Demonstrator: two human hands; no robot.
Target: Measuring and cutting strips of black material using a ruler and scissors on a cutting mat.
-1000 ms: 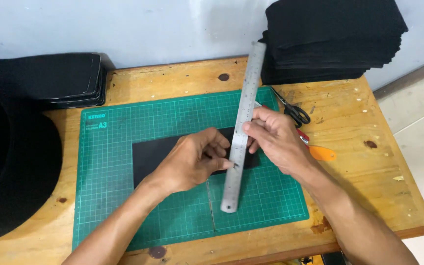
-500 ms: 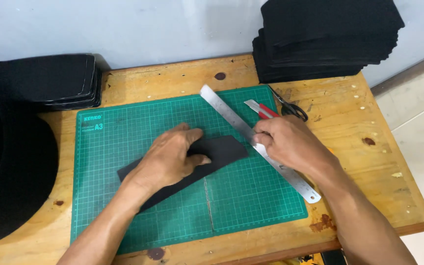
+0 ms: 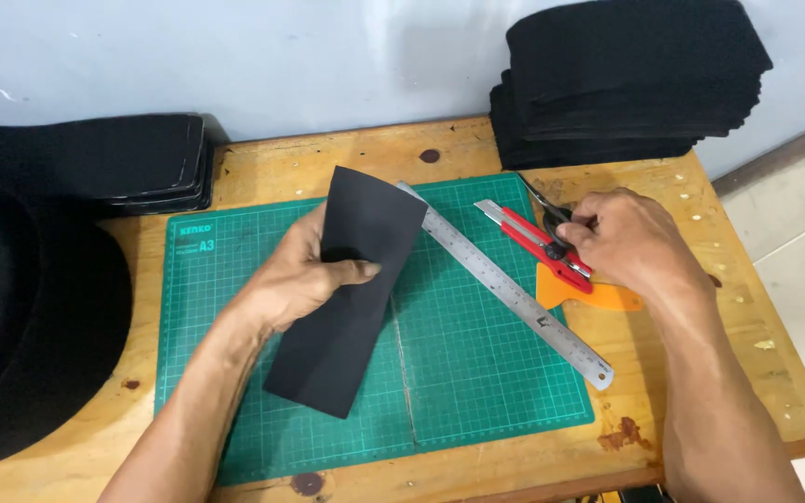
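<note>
A person's left hand (image 3: 300,279) holds a black foam sheet (image 3: 347,289) lifted over a green cutting mat (image 3: 477,373), the fingers clamped on its middle with the thumb across the front. Just right of those fingers a steel ruler (image 3: 505,284) lies diagonally on the mat. The right hand (image 3: 631,242) rests on the wooden desk (image 3: 747,345), fingers closed on a red utility knife (image 3: 538,240), with black scissors (image 3: 544,210) and an orange piece (image 3: 589,293) beside them. Black foam stacks (image 3: 626,84) sit beyond.
</note>
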